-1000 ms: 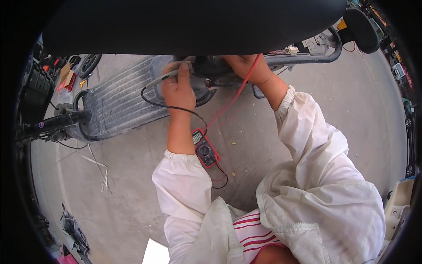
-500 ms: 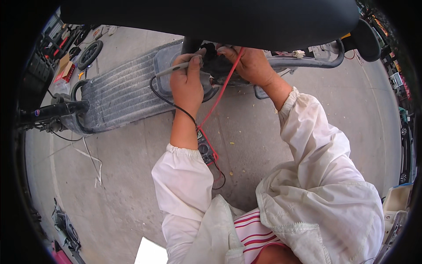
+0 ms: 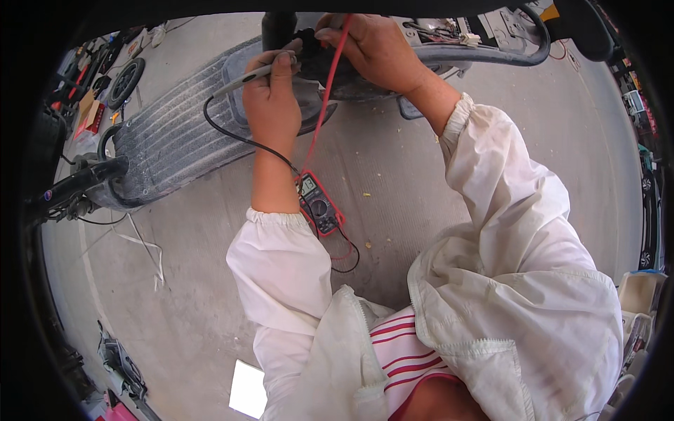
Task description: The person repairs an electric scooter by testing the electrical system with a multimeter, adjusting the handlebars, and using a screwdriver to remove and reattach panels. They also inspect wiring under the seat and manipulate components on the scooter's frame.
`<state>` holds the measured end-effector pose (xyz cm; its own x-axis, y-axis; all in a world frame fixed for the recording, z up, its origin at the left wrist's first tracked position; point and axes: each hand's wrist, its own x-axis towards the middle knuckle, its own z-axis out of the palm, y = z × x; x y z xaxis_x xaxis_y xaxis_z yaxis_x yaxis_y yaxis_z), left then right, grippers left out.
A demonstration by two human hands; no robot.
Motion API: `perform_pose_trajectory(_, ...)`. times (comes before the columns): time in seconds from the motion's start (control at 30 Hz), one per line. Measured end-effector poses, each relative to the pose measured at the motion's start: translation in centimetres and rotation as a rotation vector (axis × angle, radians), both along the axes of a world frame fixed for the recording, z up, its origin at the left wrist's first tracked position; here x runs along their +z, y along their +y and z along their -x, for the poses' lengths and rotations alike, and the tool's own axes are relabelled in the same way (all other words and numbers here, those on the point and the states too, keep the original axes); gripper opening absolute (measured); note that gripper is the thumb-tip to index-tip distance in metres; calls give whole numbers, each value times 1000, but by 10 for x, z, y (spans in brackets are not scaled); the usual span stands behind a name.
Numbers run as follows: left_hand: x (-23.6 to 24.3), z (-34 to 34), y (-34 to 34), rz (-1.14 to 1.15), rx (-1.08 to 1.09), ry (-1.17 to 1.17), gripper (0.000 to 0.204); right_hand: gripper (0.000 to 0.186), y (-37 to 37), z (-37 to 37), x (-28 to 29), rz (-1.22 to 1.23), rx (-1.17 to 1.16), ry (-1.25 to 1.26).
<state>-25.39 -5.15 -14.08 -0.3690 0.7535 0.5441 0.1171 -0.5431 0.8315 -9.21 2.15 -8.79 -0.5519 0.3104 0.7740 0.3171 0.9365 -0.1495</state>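
My left hand (image 3: pixel 272 105) is closed around a grey test probe (image 3: pixel 242 82) whose black lead (image 3: pixel 235 135) loops down past the wrist. My right hand (image 3: pixel 382 55) pinches at the end of a red test lead (image 3: pixel 327 102); its probe is mostly hidden by the fingers. Between the fingertips of both hands sits a dark part like a connector (image 3: pixel 306 43), under the seat of a scooter, too dark to make out well. Both leads run toward a red-and-grey multimeter (image 3: pixel 320 205) lying on the floor below my left hand, its display lit.
The scooter's dusty ribbed footboard (image 3: pixel 172 137) stretches to the left. Exposed wiring (image 3: pixel 439 31) and a curved grey rail (image 3: pixel 484 56) lie right of my hands. A loose tyre (image 3: pixel 127 83) and a red box (image 3: pixel 90 118) are at far left. A white strap (image 3: pixel 158 263) trails on the floor.
The view has shifted, so the hands and scooter appear higher and a little further left. More of the multimeter shows past my left forearm. Both hands keep their grip near the dark part.
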Motion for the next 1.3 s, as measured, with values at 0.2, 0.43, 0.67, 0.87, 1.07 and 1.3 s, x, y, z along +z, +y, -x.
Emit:
perform_pose_trajectory(0.2,-3,3,2,42,-116,-122,32,25,-5,1,-3,107,91,81)
perform_pose_trajectory(0.43,-7,6,6,32,-161,-184,30,26,-2,3,-11,128,27,62)
perform_pose_trajectory(0.67,-10,5,6,55,-170,-230,24,26,3,5,-7,46,-33,65)
perform_pose_trajectory(0.87,-13,4,6,104,-70,-119,29,28,-1,3,-7,39,-28,94)
perform_pose_trajectory(1.07,-8,-1,1,121,-45,-134,34,27,-13,-2,5,146,-111,-13)
perform_pose_trajectory(1.3,-12,2,1,136,-49,-70,39,26,-12,-2,5,184,-59,0)
